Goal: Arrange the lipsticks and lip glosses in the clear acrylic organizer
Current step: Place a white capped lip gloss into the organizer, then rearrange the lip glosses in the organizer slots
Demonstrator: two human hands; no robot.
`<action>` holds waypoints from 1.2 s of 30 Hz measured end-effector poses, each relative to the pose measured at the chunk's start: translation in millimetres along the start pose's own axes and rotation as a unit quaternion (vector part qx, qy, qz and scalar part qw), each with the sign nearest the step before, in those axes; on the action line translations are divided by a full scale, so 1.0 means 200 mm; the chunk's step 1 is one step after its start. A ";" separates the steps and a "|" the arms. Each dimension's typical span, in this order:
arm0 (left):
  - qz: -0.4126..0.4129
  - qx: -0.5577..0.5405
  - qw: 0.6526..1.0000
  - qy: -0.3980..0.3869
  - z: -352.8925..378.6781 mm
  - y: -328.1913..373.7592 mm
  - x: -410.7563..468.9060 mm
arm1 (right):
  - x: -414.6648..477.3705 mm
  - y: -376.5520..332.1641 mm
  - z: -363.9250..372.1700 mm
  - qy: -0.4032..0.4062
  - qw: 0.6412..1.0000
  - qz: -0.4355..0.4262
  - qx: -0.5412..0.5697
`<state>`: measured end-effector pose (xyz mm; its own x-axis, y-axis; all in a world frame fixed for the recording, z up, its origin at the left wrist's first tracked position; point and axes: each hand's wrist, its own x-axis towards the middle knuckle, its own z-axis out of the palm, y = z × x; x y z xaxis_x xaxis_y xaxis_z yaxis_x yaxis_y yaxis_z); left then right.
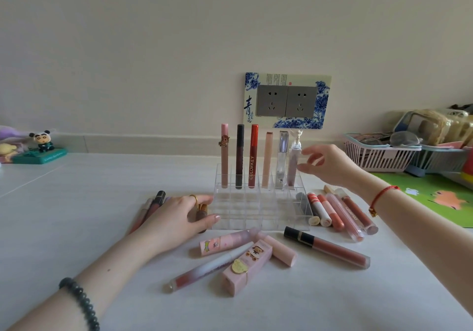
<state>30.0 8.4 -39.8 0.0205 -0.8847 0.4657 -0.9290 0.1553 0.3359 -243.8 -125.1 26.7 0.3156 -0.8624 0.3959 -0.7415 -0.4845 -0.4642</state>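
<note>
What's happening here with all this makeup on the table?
A person is sorting lip products into a clear acrylic organizer. Six tubes stand upright in its back row; the other compartments look empty. The right hand is open beside the rightmost tube, thumb and fingers close to it but not clearly gripping. The left hand rests against the organizer's left side, with a brown lipstick under its fingers. More glosses lie loose on the table in front and to both sides.

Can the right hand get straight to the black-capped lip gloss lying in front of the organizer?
Probably yes. The right hand is open beside the organizer, and the black-capped lip gloss lies alone on the table, uncovered.
</note>
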 end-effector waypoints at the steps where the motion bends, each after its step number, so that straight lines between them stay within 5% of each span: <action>1: 0.000 -0.005 1.000 0.000 0.00 0.00 0.00 | -0.01 0.00 -0.02 0.015 1.000 0.007 0.005; 5: -0.005 -0.013 1.000 -0.003 0.00 0.00 0.00 | -0.15 -0.05 -0.11 0.034 0.999 -0.008 -0.005; 12: -0.016 -0.014 1.000 -0.010 0.00 0.01 0.00 | -0.55 -0.14 -0.11 -0.105 0.984 -0.072 -0.123; 28: -0.037 -0.020 0.999 -0.004 -0.01 0.04 -0.02 | -0.67 -0.06 0.03 -0.063 0.981 -0.055 -0.177; 36: -0.033 -0.043 0.999 0.010 -0.02 0.06 -0.02 | -0.60 -0.13 -0.05 -0.032 0.990 -0.100 -0.096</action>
<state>20.8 15.9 -34.1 0.0882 -0.8853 0.4565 -0.8905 0.1353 0.4343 -268.3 -7.2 0.2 0.4996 -0.7628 0.4105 -0.7574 -0.6146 -0.2204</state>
